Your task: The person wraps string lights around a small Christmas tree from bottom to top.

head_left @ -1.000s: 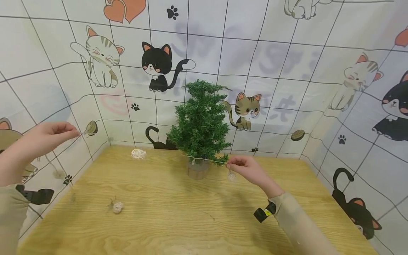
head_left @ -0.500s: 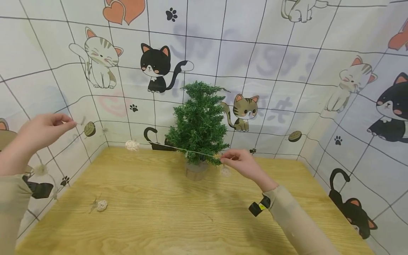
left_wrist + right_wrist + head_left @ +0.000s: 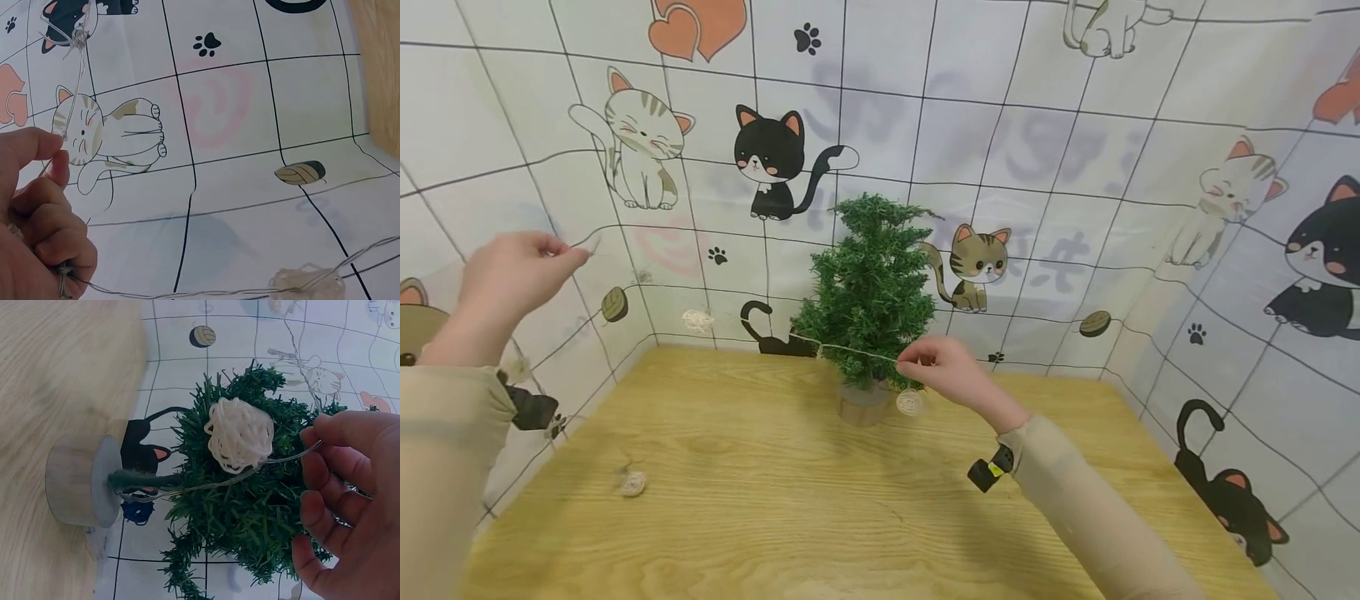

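A small green artificial Christmas tree (image 3: 874,287) stands upright on a round wooden base (image 3: 862,407) at the back of the table. My right hand (image 3: 953,368) pinches the thin wire of a string light (image 3: 853,350) in front of its lower branches. A white woven ball (image 3: 240,434) hangs from the wire below that hand. Raised at the left, my left hand (image 3: 518,271) pinches another stretch of the wire between thumb and forefinger. In the left wrist view, wire (image 3: 187,294) also runs from its curled lower fingers past a pale ball (image 3: 306,284). Another ball (image 3: 697,321) hangs between my hands.
One woven ball (image 3: 633,483) is at the table's left side, low in the head view. The wooden table (image 3: 850,517) meets a cloth backdrop (image 3: 1000,133) printed with cats and grid lines at the back and sides.
My left hand has risen. The right hand has moved left and slightly up, bringing its ball closer to the tree base. The wire and the ball between my hands have lifted.
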### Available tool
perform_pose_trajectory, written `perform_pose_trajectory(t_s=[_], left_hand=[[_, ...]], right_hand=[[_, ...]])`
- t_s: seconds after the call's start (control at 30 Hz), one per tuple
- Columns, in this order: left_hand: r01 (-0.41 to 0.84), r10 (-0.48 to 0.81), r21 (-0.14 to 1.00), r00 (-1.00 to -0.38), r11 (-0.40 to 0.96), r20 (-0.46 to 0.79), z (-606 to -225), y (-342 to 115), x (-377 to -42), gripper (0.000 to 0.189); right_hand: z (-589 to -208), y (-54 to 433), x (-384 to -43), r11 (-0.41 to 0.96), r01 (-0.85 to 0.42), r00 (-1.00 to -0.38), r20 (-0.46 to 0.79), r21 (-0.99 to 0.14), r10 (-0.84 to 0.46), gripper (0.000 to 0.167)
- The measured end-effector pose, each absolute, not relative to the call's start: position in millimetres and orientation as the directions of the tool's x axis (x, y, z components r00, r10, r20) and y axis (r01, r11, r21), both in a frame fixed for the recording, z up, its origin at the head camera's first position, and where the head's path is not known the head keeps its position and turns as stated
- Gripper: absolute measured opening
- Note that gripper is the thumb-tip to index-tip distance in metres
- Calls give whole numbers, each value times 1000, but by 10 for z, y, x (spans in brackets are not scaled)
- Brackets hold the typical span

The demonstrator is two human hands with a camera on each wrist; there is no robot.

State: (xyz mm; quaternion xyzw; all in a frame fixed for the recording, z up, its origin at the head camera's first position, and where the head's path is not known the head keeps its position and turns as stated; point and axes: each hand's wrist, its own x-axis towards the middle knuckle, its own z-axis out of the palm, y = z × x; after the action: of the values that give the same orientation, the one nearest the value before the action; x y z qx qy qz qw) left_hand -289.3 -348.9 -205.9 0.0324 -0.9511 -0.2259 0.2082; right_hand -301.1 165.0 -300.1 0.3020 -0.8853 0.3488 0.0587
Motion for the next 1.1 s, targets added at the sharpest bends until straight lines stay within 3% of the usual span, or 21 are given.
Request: perform_pose_trajectory(t_s=[0.5, 0.73, 1.0, 1.1], left_hand=[[76, -192, 508, -870, 858, 454, -1773, -3153, -2984, 53], [81, -213, 666, -913, 742, 348, -1739, -3085, -3055, 60], [107, -206, 778, -934, 619, 292, -1706, -2963, -3092, 50], [132, -223, 813, -926, 567, 305, -1677, -2926, -3102, 34]], right_hand=[[-2927, 1474, -3200, 640, -507, -861, 304, -577, -408, 16], [-2918, 1418, -3248, 733, -509, -857, 339, -451, -387, 17], [-2820, 1369, -3289, 768, -488, -865, 345, -414, -364, 19], [-2786, 1372, -3301, 770, -478, -871, 340, -423, -354, 19]])
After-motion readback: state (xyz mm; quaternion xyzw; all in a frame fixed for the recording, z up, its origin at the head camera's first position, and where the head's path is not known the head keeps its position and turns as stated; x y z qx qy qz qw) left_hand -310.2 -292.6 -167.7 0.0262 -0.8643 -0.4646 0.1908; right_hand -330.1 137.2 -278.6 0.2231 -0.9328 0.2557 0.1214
